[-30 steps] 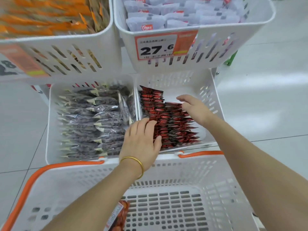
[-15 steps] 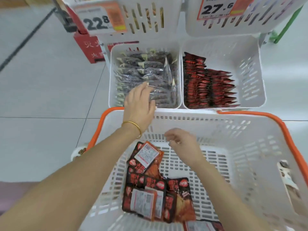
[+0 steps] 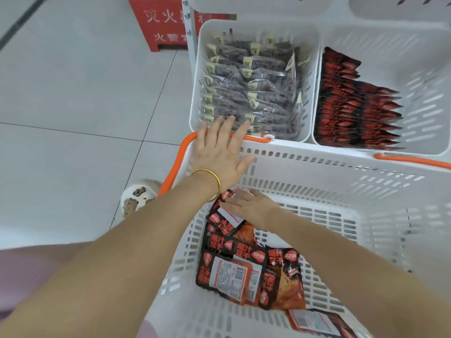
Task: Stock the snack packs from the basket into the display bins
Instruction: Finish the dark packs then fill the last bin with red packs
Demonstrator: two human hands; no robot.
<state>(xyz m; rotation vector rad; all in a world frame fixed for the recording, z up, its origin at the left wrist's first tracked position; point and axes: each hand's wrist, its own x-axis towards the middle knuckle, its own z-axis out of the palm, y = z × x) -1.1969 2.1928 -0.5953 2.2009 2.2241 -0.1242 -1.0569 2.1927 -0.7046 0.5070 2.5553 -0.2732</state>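
Observation:
A white basket [image 3: 341,181] with orange handles sits below me and holds several black-and-red snack packs [image 3: 246,262] along its left side. My right hand [image 3: 251,204] is down inside it, its fingers lying flat on the topmost pack [image 3: 225,217]. My left hand [image 3: 220,152] hovers with fingers spread over the basket's far left rim. Beyond the basket stand two white display bins: the left bin [image 3: 195,76] is packed with dark clear packs, the right bin [image 3: 424,98] holds rows of red-and-black packs [image 3: 351,106] on its left side.
A red floor stand [image 3: 161,23] with white characters sits behind the bins at upper left. Grey floor tiles spread to the left. A foot in a white clog [image 3: 139,196] stands beside the basket's left handle. More white bins hang above.
My view tilted down toward the basket. The right hand left the red packs in the right bin and dropped into the basket onto a pack. The left hand drew back over the basket rim.

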